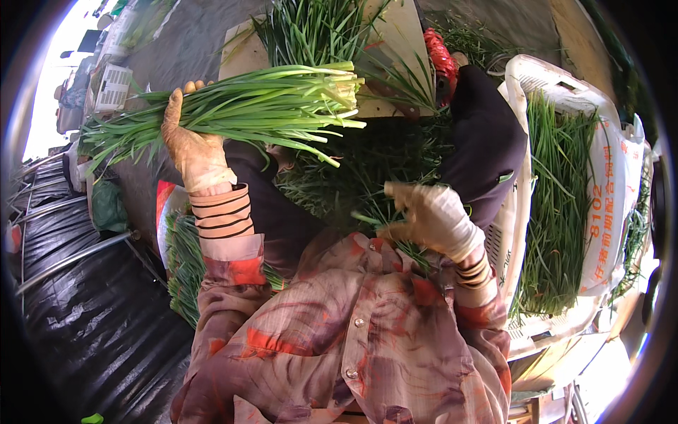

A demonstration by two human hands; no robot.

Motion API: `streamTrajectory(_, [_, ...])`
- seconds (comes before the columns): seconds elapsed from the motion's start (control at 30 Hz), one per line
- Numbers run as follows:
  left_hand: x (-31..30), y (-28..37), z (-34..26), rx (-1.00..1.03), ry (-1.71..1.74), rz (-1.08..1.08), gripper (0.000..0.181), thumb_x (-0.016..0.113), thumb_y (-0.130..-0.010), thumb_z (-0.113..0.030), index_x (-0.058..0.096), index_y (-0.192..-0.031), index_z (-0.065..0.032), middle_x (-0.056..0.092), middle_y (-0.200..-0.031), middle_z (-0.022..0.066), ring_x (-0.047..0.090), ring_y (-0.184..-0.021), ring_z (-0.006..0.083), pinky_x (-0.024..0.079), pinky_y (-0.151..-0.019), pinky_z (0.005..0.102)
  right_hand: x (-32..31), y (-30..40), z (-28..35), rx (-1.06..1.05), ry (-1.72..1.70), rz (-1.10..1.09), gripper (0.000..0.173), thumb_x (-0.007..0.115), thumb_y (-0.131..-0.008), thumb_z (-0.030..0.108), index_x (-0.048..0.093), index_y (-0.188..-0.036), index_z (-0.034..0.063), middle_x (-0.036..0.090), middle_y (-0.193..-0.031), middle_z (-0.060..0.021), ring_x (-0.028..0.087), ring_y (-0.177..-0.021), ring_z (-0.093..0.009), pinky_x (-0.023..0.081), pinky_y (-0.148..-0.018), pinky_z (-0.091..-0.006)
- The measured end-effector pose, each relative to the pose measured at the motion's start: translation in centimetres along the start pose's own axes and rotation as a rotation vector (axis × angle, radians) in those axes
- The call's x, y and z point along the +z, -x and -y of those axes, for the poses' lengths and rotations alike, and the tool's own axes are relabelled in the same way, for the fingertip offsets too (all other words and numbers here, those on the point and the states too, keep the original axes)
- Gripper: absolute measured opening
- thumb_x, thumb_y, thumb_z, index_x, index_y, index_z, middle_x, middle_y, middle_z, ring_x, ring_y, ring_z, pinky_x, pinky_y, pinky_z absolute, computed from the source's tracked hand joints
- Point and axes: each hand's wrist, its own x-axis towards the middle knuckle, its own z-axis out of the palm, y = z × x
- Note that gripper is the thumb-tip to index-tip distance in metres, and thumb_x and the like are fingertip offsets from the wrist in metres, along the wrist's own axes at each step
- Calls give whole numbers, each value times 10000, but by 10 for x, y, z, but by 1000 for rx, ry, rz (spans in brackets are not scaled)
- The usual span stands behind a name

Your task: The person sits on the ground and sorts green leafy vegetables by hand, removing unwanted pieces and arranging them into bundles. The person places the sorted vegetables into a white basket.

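Note:
My left hand (193, 143), in a stained glove, grips a bundle of long green leafy stalks, like garlic chives (265, 106), held sideways with the pale cut ends to the right. My right hand (437, 220), gloved and blurred, is low in front of my chest with its fingers apart. Beside its fingers is a short green stalk (365, 218), and a few leaves show beneath it; whether it holds any cannot be told. Beyond the bundle, more chives (318, 32) lie on a pale board (400, 40). Loose leaves (365, 159) cover the space between my knees.
At the right, a white plastic crate (561, 79) holds chives and a printed white sack (609, 212). A red tangle of ties (439, 53) lies by the board. More chives (185, 265) lie at my left, near black plastic sheeting (95, 318) and a metal pole (74, 262).

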Motion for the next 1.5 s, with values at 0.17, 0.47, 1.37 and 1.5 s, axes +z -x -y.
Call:
streamTrajectory(0.17, [13, 10, 7, 24, -36, -32, 128, 673, -823, -92, 613, -872, 10, 665, -886, 136, 643, -864, 274, 542, -858, 473, -15, -49, 18, -16, -480, -798, 532, 794, -700, 49, 589, -1190, 71, 630, -918, -52, 596, -781, -168, 512, -693, -283])
streamTrajectory(0.47, [12, 14, 18, -27, -45, 51, 109, 641, -850, -74, 620, -898, 21, 669, -880, 141, 649, -850, 268, 516, -915, 476, -16, -72, 35, -80, -908, -756, 183, 697, -800, 3, 689, -982, -3, 689, -878, -92, 631, -772, -141, 504, -729, -259])
streamTrajectory(1.37, [33, 27, 27, -96, -88, 16, 147, 678, -815, -49, 605, -915, 31, 653, -889, 154, 644, -898, 285, 528, -901, 477, -32, -95, 31, -477, 177, -966, 233, 730, -698, 41, 678, -915, 109, 643, -824, -39, 637, -750, -245, 522, -682, -379])
streamTrajectory(1.5, [31, 29, 37, -133, -84, 7, 145, 676, -817, -51, 610, -916, 32, 657, -900, 155, 647, -894, 283, 528, -901, 465, -22, -94, 31, -406, -148, -1006, 195, 696, -768, 15, 632, -944, 67, 640, -815, -45, 626, -750, -190, 515, -710, -315])
